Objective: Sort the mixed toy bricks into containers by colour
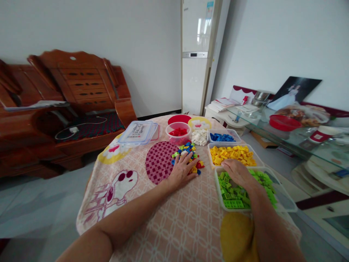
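My left hand lies flat, fingers spread, on a loose pile of mixed coloured bricks in the middle of the cloth-covered table. My right hand rests palm down in a clear tub of green bricks, fingers over the bricks; I cannot tell whether it holds any. Behind that tub stand a tub of yellow bricks and a tub of blue bricks. A round tub of red bricks and a heap of white bricks sit at the far side.
Clear lids are stacked at the table's far left. A wooden bench stands to the left, a tall white appliance at the back, and a cluttered glass shelf to the right.
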A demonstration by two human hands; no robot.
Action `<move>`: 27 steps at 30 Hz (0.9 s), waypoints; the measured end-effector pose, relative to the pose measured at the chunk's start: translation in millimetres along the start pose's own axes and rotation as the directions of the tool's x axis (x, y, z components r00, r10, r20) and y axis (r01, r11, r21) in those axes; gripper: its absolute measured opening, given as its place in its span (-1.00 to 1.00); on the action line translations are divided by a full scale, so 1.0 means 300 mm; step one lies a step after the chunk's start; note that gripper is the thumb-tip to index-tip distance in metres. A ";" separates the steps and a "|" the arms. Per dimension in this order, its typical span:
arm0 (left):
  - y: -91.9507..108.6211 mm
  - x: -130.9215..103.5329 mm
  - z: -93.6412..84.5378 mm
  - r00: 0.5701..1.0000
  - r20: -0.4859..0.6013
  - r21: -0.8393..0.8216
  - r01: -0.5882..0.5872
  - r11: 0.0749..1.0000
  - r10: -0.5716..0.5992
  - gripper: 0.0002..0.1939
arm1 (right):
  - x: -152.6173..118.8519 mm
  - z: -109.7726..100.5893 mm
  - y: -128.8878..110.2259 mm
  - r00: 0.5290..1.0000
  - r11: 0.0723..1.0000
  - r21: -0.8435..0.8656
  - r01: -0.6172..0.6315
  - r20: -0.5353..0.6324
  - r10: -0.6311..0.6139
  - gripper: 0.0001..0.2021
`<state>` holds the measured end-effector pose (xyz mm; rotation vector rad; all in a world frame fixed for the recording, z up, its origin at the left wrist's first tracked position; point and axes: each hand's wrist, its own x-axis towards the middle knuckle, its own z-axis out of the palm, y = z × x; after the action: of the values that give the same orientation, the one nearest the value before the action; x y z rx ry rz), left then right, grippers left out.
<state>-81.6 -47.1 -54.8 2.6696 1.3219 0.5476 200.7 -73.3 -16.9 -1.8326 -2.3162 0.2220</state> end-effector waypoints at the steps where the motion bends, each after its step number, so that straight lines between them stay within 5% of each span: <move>1: -0.013 0.028 -0.005 1.000 -0.012 -0.005 -0.006 1.000 0.006 -0.35 | 0.000 0.001 0.000 1.000 1.000 0.002 -0.004 0.000 0.004 -0.62; 7: -0.086 0.189 -0.026 0.993 -0.113 -0.074 -0.042 0.996 0.034 -0.47 | 0.000 0.010 0.012 1.000 1.000 0.010 0.012 -0.014 -0.012 -0.60; 14: -0.126 0.341 -0.108 0.976 -0.207 -0.282 0.012 0.959 -0.073 -0.77 | -0.007 0.024 0.031 0.998 0.998 0.059 0.028 -0.055 -0.025 -0.63; 19: -0.113 0.346 -0.117 0.986 -0.151 -0.342 0.016 0.939 -0.072 -0.79 | -0.017 0.021 0.018 0.996 0.995 0.093 0.036 -0.088 -0.028 -0.62; 27: -0.078 0.313 -0.040 0.998 0.019 -0.129 -0.049 0.990 0.051 -0.79 | -0.021 0.016 0.012 0.995 0.997 0.080 0.017 -0.101 -0.009 -0.61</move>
<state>-51.4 40.5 -24.6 2.6025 1.1744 0.5856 204.3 -78.7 -22.5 -1.7487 -2.2177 0.2138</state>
